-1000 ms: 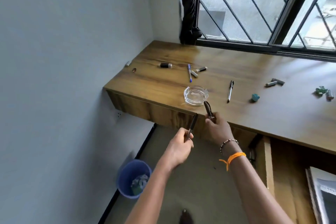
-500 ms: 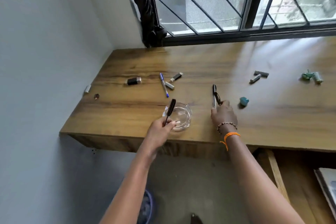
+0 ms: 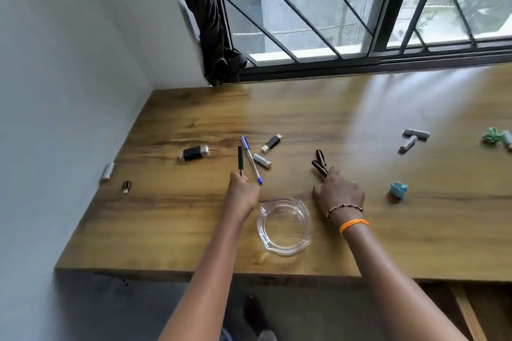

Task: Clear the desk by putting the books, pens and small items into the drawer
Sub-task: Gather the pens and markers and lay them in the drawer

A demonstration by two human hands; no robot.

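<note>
Both hands are now farther out over the desk than half a second ago, the left hand (image 3: 240,193) leaving the clear glass ashtray (image 3: 284,226) for the blue-capped ballpoint pen (image 3: 251,159).

The left hand is pinching a slim black pen (image 3: 240,160) upright; the right hand (image 3: 338,194) is gripping dark pens (image 3: 320,163) fanned above its fingers. Gathering pens is in hand; next calls for lifting the blue one without dropping the black. The drawer is not showing. Batteries, a black USB stick (image 3: 272,142) and a teal eraser (image 3: 398,189) are lying scattered on the wooden desk (image 3: 360,124) below a barred window (image 3: 346,8).

Dark bundled curtain (image 3: 213,36) in the corner beside a barred window (image 3: 360,8), grey wall (image 3: 69,63).
</note>
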